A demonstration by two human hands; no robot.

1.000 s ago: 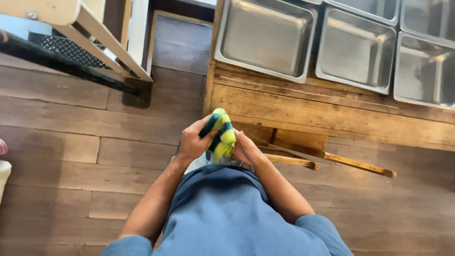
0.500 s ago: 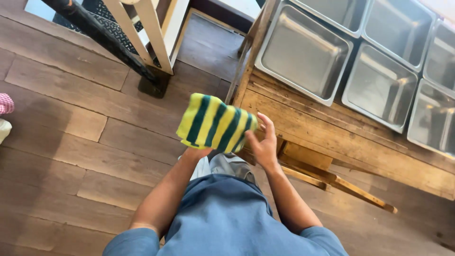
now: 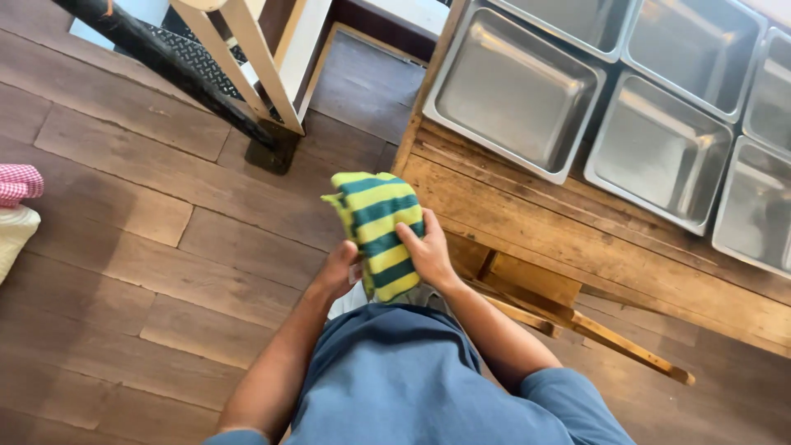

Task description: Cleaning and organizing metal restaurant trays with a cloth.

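A yellow and green striped cloth (image 3: 375,222) is held in front of my body, above the wooden floor. My left hand (image 3: 339,269) grips its lower left side, partly hidden behind the cloth. My right hand (image 3: 427,251) presses on its right side, fingers laid over the stripes. The cloth stands bunched and upright between both hands, just left of the wooden counter's edge.
A wooden counter (image 3: 577,239) on the right holds several steel trays (image 3: 515,91). A white wooden frame (image 3: 247,58) and a black grated ramp (image 3: 173,58) stand at the top left. Pink checked cloth (image 3: 18,181) lies at the left edge.
The cloth was a small bundle between both hands, was spread wide, and is now folded narrower and taller. The view has shifted toward the counter.
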